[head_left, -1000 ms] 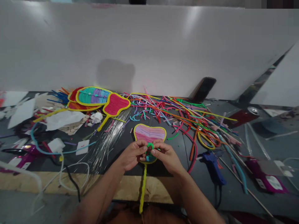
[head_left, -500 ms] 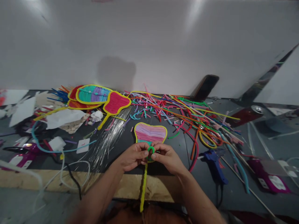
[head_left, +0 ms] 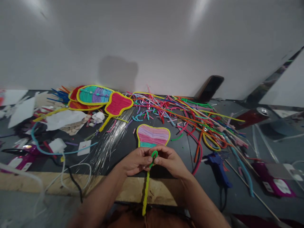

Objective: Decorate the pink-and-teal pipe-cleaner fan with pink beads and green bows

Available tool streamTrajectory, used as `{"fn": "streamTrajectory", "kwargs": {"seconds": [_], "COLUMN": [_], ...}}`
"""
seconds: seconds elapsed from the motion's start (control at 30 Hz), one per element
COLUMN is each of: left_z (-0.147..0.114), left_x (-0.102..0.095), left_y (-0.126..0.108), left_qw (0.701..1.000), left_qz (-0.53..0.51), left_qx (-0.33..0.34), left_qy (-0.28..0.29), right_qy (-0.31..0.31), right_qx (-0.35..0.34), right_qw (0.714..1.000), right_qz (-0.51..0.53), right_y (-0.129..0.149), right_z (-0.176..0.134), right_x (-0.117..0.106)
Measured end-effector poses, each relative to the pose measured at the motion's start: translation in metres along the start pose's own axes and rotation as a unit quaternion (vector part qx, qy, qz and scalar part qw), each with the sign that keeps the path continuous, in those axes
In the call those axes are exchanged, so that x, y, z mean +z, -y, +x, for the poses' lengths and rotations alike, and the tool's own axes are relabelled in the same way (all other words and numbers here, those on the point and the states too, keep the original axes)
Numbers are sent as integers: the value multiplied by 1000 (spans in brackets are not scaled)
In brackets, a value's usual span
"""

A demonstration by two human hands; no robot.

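Observation:
Between the fingertips of both hands is a green pipe cleaner (head_left: 154, 154), bent into a small loop. My left hand (head_left: 139, 161) pinches it from the left, and my right hand (head_left: 168, 159) pinches it from the right. Just beyond and partly under my fingers lies a fan-shaped pipe-cleaner piece (head_left: 153, 134), striped lilac, pink and teal inside a yellow outline. Its lower part is hidden by my hands. The twisted yellow handle (head_left: 145, 193) runs from below my hands toward my body.
Finished-looking pipe-cleaner fans (head_left: 118, 104) lie at the back left, beside silvery strands (head_left: 110, 139). Loose pipe cleaners (head_left: 163, 107) spread along the wall. On the right are a blue glue gun (head_left: 218, 171), a red can (head_left: 253, 117) and a leaning phone (head_left: 210, 90).
The green loop has turned and become narrower, now standing tilted between my fingertips. Both hands stay in nearly the same place.

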State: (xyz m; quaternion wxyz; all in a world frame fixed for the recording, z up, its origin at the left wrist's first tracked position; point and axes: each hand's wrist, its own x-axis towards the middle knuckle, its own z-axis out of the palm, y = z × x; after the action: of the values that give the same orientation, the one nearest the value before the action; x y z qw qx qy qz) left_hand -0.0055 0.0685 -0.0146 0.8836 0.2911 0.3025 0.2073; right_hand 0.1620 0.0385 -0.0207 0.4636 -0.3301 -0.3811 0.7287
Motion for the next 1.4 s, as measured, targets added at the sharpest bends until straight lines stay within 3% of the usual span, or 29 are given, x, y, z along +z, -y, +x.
{"fn": "streamTrajectory", "kwargs": {"seconds": [0.3,0.47,0.57,0.7,0.8,1.0,1.13,1.27,1.4], "left_z": [2,4,7,9,9,8,7,5,5], "left_x": [0,3,4,6,8,1,-1,2,1], "left_y": [2,1,3,4,4,9,11,9,9], "left_qw": [1000,998,992,955,930,911,853,806,765], "left_qz": [-5,-11,24,133,189,254,354,435,512], "left_qx": [-5,10,64,164,194,200,255,308,310], "left_qy": [-12,-54,-108,-209,-247,-257,-286,-258,-239], "right_qy": [-20,-77,-126,-165,-159,-160,-176,-191,-191], "right_qx": [-9,-26,-41,-63,-60,-85,-95,-79,-71], "right_qw": [1000,996,990,984,985,979,967,964,965], "right_qz": [7,-33,-49,-34,-40,-97,-155,-167,-165], "right_y": [-4,-8,-7,-7,-9,-7,-3,-3,-6], "right_z": [0,1,3,5,5,3,3,4,5], "right_x": [-1,0,-1,-4,-5,-6,-5,-3,-1]}}
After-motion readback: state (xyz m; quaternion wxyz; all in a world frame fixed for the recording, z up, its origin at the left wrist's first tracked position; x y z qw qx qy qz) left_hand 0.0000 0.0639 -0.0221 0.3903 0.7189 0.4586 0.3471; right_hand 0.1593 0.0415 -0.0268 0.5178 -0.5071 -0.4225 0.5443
